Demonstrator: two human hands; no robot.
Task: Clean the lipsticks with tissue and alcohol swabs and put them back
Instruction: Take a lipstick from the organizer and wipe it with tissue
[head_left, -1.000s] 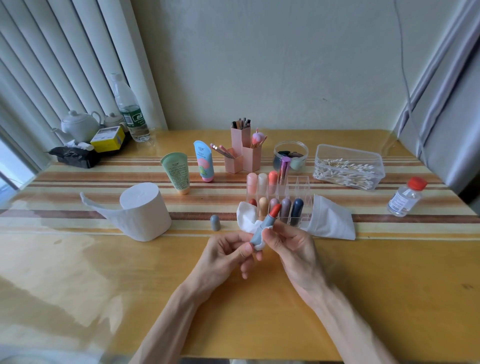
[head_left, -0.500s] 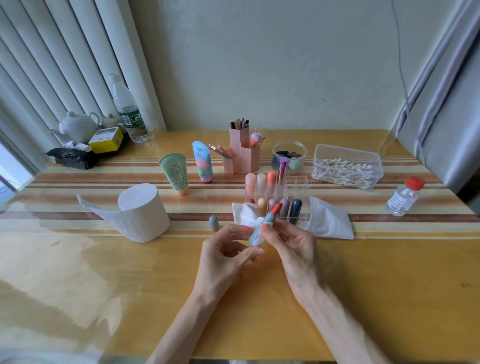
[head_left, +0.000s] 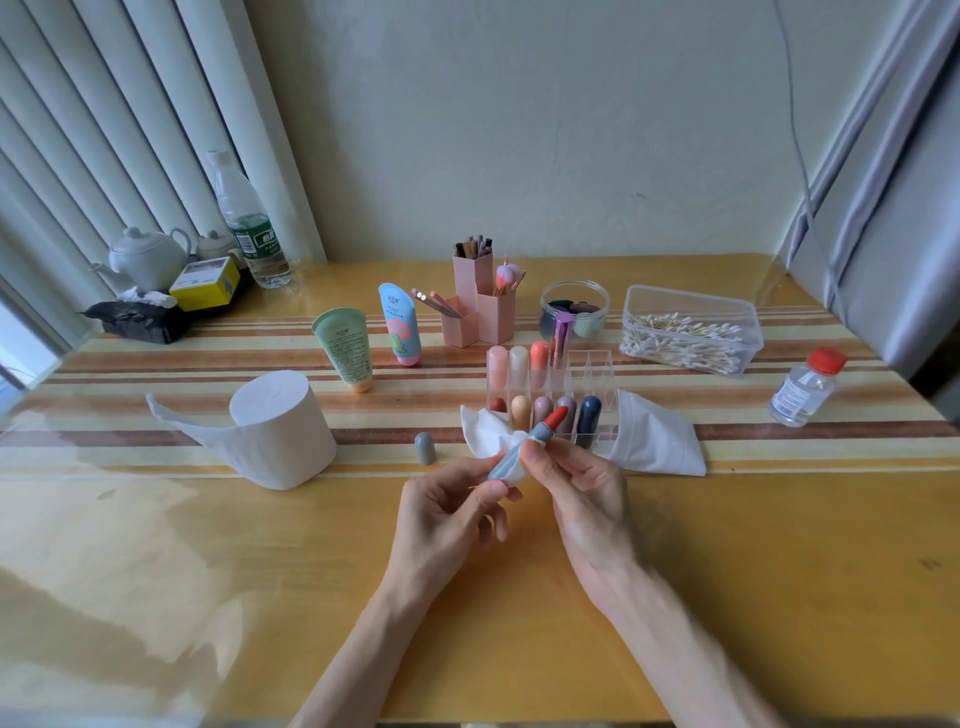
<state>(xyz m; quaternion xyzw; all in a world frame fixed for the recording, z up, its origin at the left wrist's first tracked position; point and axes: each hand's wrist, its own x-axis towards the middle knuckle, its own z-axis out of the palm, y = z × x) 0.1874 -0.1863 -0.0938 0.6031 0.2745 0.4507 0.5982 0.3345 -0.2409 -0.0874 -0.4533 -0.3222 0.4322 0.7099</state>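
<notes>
An uncapped lipstick (head_left: 524, 447) with a grey-blue case and an orange-red tip is held tilted above the table. My left hand (head_left: 447, 512) pinches its lower end. My right hand (head_left: 582, 488) holds a white tissue (head_left: 488, 434) against the case just below the tip. Its grey cap (head_left: 425, 448) stands on the table to the left. Behind the hands, a clear organiser (head_left: 592, 366) holds several capped lipsticks in two rows.
A tissue roll (head_left: 280, 426) stands at the left, a second loose tissue (head_left: 660, 441) right of the organiser. A tub of cotton swabs (head_left: 691, 332) and an alcohol bottle (head_left: 805, 387) sit at the right. Cream tubes and pink brush holders (head_left: 480, 306) stand behind.
The lipstick and both hands have shifted slightly; my left fingers have re-gripped the lower end of the case while the right hand keeps the tissue on it.
</notes>
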